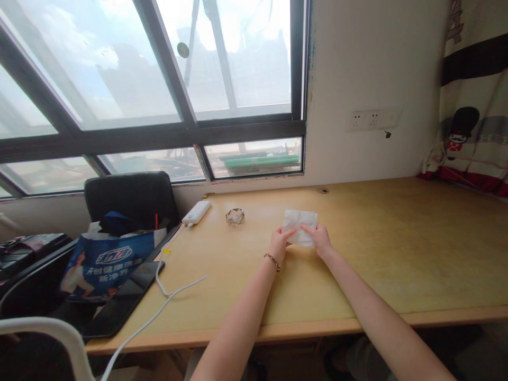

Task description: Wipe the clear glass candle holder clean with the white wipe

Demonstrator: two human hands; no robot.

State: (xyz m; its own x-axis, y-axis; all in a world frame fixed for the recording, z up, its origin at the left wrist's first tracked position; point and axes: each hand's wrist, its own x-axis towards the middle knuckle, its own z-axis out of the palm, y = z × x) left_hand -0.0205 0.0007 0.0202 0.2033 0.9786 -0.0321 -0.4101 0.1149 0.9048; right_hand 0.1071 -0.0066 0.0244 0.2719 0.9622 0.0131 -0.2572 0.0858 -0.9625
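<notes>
A white folded tissue (299,223) lies on the wooden desk (397,254), a little beyond the middle. My left hand (280,243) pinches its near left edge; a beaded bracelet circles that wrist. My right hand (319,239) presses on the tissue's near right part with the fingers curled over it. Both forearms reach out from the desk's front edge.
A small glass ashtray (235,216) and a white power bank (196,211) with a white cable (166,291) sit left of the tissue. A dark phone (125,296) lies at the desk's left edge. A black chair (130,198) holds a blue printed bag (107,264). Window and wall sockets (373,119) behind.
</notes>
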